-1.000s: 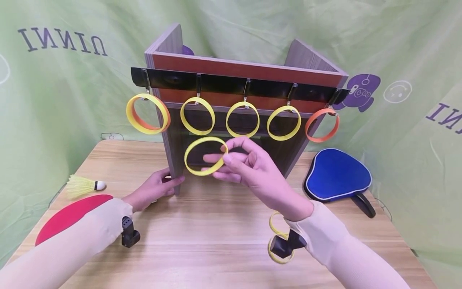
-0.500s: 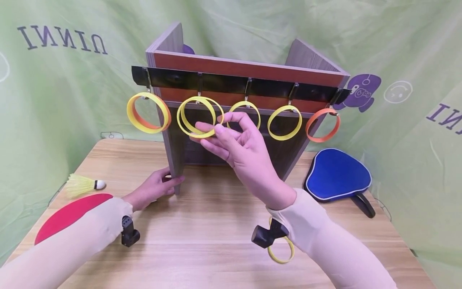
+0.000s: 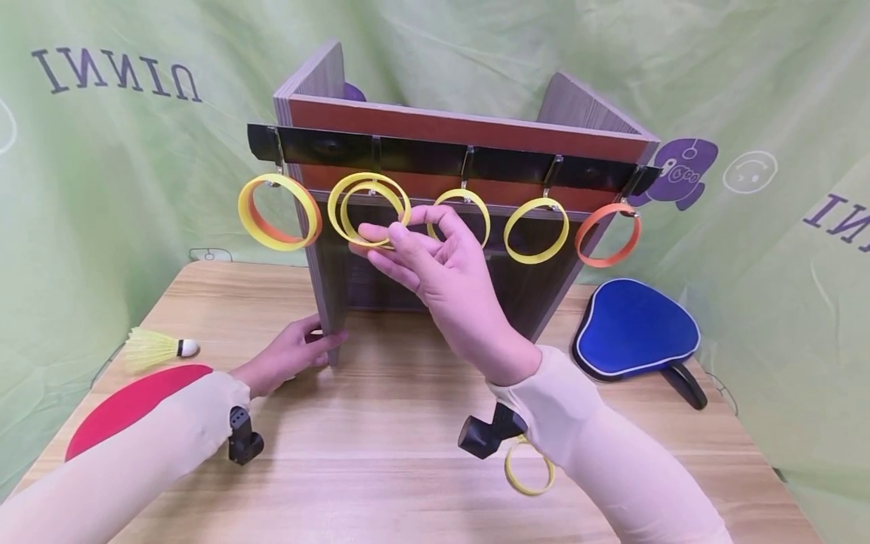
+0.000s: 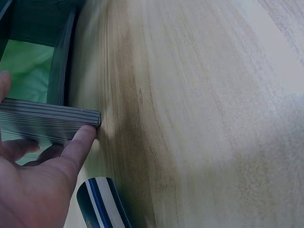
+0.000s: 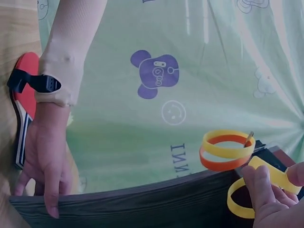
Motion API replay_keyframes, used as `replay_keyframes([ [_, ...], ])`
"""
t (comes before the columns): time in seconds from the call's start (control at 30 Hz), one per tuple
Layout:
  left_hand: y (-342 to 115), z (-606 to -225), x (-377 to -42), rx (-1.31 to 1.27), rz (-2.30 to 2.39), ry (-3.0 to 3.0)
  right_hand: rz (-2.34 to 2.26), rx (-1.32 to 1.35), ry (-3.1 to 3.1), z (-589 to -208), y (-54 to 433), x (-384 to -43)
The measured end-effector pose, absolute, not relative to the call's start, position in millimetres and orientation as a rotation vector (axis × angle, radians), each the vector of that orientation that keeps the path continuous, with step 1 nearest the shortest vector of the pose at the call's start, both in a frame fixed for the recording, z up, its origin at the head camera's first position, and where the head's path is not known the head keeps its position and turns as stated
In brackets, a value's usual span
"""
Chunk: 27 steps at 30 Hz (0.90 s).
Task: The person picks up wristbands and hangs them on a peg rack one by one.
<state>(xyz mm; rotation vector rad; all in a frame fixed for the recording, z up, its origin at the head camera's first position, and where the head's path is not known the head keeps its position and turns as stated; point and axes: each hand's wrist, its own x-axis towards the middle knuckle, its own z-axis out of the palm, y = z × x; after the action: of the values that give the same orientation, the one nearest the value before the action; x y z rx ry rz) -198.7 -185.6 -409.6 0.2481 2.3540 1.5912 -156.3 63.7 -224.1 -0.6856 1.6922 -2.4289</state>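
My right hand (image 3: 451, 268) pinches a yellow silicone wristband (image 3: 331, 210) between thumb and fingers in the head view. This band overlaps another yellow wristband (image 3: 344, 220) hanging from the second hook from the left; whether the held band is on that hook I cannot tell. Several hooks line a black strip (image 3: 421, 155) across the front of a wooden rack (image 3: 469, 123). At the left end hang a yellow and an orange wristband (image 5: 223, 164) together. Low on the rack's left side panel (image 4: 47, 116), my left hand (image 3: 288, 357) grips the board's edge.
A shuttlecock (image 3: 159, 349) and a red table tennis bat (image 3: 136, 404) lie at left on the wooden table (image 3: 340, 468). Blue bat case (image 3: 635, 329) at right. A loose yellow wristband (image 3: 529, 491) lies near the right forearm. Green printed cloth (image 3: 442, 45) surrounds the table.
My right hand has raised the yellow wristband from below the hooks, up and left, to the second hook's band. My left hand has stayed on the side panel.
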Motion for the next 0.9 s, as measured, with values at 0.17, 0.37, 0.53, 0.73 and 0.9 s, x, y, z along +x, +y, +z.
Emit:
replay_keyframes([
  [0.17,-185.7,-410.3,-198.5,0.26,1.591,2.363,-2.415,-0.636,1.736,-227.8,63.6,-156.9],
  [0.37,-186.0,-409.8,-199.0,0.265,1.598,2.359,-2.381,-0.612,1.756,-231.7,68.0,-156.7],
  [0.53,-186.4,-410.2,-199.2,0.266,1.6,2.361,-2.343,-0.583,1.77,-234.3,72.5,-155.0],
  [0.73,-185.8,-410.8,-199.1,0.252,1.611,2.368,-2.306,-0.582,1.776,-238.5,78.5,-153.5],
  [0.9,-185.5,-412.1,-199.4,0.251,1.615,2.366,-2.248,-0.63,1.848,-237.8,90.3,-151.4],
])
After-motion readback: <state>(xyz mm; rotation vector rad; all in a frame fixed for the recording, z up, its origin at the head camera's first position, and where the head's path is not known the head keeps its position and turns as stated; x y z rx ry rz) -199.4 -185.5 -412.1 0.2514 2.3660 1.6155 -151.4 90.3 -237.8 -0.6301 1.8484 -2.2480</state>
